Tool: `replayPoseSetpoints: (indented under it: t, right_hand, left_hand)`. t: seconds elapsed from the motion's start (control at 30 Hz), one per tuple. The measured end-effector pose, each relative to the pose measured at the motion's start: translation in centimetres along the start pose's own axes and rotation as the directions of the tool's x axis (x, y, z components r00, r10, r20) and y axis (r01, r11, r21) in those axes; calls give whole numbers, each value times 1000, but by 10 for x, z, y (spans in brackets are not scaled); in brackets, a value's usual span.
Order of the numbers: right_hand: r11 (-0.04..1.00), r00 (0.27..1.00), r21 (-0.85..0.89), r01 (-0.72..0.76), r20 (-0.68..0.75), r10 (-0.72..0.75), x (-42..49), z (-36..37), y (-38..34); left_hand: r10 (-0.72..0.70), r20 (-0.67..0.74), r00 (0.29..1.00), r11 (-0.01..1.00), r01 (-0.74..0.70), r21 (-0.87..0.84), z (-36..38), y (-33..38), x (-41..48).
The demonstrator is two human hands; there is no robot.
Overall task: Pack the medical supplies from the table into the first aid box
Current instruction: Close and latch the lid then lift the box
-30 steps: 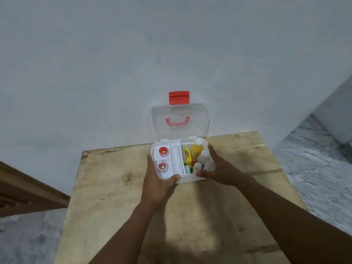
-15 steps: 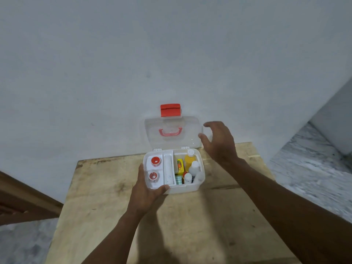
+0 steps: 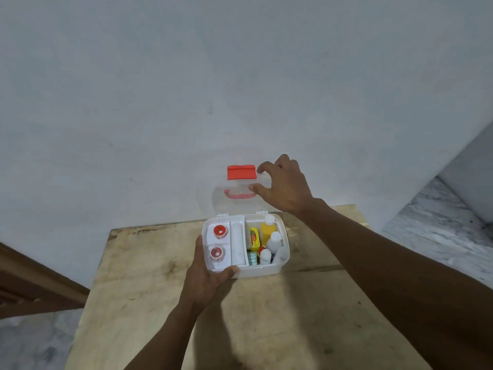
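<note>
The white first aid box stands open at the far edge of the wooden table. Its clear lid, with a red handle and a red latch, leans back against the wall. Inside, two red-and-white tape rolls lie in the left tray. A yellow bottle, white bottles and a yellow packet fill the right compartment. My left hand grips the box's front left corner. My right hand has thumb and fingers on the lid's upper right edge.
A pale wall rises directly behind the table. A brown wooden ledge is at the lower left. Grey marble floor shows to the right of the table.
My right hand left the box's right side, rose, and reached the lid's top edge. My left hand has stayed on the box's front left corner.
</note>
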State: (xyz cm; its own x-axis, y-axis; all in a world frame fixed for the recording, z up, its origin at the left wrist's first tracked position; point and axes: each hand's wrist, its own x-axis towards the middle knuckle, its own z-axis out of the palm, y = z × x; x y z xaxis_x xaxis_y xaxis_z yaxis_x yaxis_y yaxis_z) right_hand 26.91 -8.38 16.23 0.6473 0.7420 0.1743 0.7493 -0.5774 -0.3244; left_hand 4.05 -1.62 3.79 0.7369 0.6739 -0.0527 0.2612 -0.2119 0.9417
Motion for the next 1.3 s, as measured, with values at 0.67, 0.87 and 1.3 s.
replayPoseSetpoints:
  t: [0.67, 0.87, 1.3]
  right_hand:
    - [992, 997, 111, 60, 48, -65, -26, 6, -7]
    - [986, 991, 123, 110, -93, -99, -45, 19, -13]
    - [950, 941, -46, 308, 163, -297, -122, 44, -13]
  left_hand:
    - [32, 11, 999, 999, -32, -24, 0, 0, -2]
    - [17, 6, 1000, 1000, -17, -19, -1, -6, 0]
    - [-32, -168, 985, 997, 42, 58, 6, -14, -9]
